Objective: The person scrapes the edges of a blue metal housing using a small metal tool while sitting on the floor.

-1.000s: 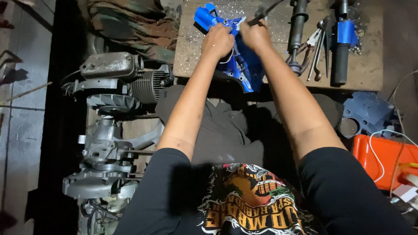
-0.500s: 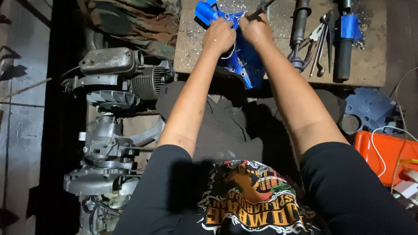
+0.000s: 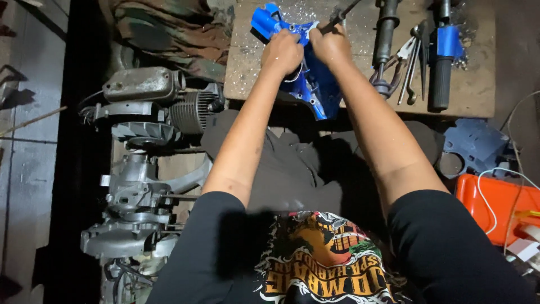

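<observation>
I've got my left hand [image 3: 283, 52] clamped on the blue painted metal housing [image 3: 311, 84], which sits at the near edge of the worn wooden worktop [image 3: 472, 95], overhanging it toward me. My right hand [image 3: 331, 44] is closed round a slim dark-handled tool [image 3: 341, 12] — tip hidden. My worry: the tool may slip off and gouge the paint, or the housing may tip off the edge. I count two black cylindrical grips [image 3: 387, 34], one pair of pliers [image 3: 398, 56], one grey engine [image 3: 157, 110] beside me.

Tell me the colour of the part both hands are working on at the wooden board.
Bright blue: the painted housing under both hands, clearest in the head view.
</observation>
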